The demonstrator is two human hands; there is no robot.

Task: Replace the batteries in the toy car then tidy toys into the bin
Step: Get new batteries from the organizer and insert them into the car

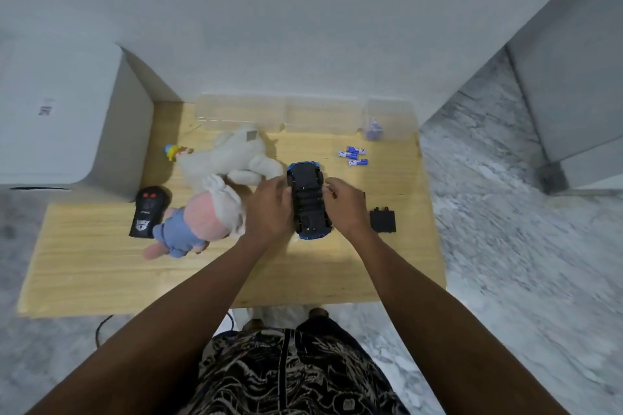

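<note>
The toy car (309, 200) lies upside down near the middle of the wooden desk (101, 266), black underside up with a blue rim showing at both ends. The left hand (269, 209) grips its left flank and the right hand (344, 207) its right flank, fingers curled against the body on both sides. No writing on the car can be read. The black remote control (148, 212), with two red buttons, carries a white emblem too blurred to read. Three blue batteries (352, 155) lie loose beyond the car, their labels illegible. A black cover (382, 221) rests just right of the right hand. A white plush toy (232, 158) and a pink plush in blue (192, 229) crowd the left hand. Clear plastic bins (279, 116) line the far edge.
</note>
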